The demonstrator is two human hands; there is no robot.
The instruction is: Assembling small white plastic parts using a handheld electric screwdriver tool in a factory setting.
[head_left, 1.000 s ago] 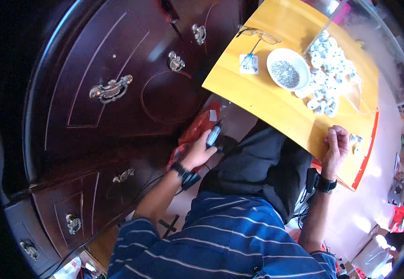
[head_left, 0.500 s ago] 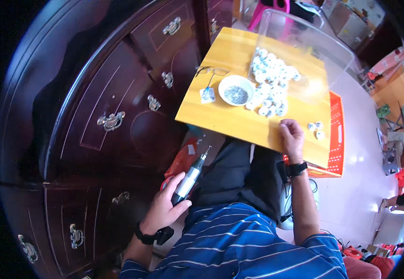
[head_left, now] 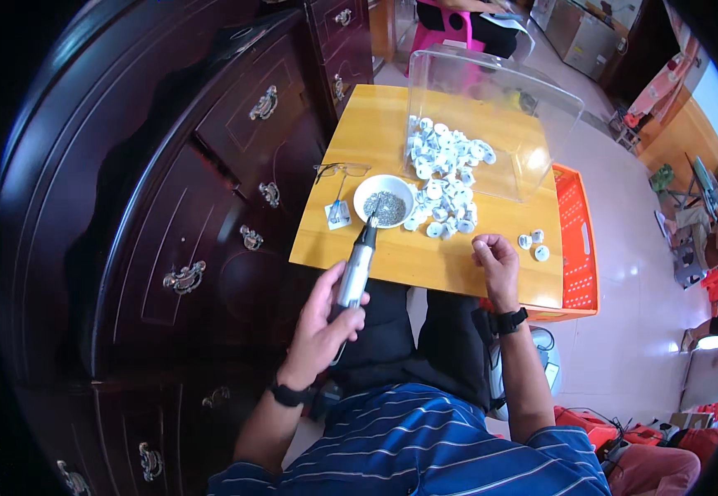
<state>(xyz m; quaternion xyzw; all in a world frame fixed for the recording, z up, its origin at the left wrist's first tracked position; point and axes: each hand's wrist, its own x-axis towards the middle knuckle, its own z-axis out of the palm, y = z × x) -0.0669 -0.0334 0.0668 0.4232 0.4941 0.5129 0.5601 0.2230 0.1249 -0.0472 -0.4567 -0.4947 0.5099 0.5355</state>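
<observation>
step: picking up a small part from the bowl with the tool tip, by the look of it; the tip sits at the bowl's near rim
next move calls for: a steady, fine dip of the tip into the grey contents without knocking the bowl, then carrying over to whatever the right hand pinches
left hand: fingers clenched round the silver pen-shaped power screwdriver, forearm coming up from the lower edge, black watch on the wrist, tool angled up and away from the body
right hand: resting on the near edge of the table, fingers curled shut; whether they pinch a small piece cannot be told
tool location: off the table edge over the lap, its dark tip reaching the small white round bowl of grey screws
table: small yellow wooden table, in front of the knees
parts: heap of small white round plastic pieces just right of the bowl, spilling from under a clear plastic box cover; three loose white pieces just beside the right hand
other: thin-framed spectacles left of the bowl; orange plastic crate at the table's right side; dark brown carved wooden cabinet with brass handles on the left
</observation>
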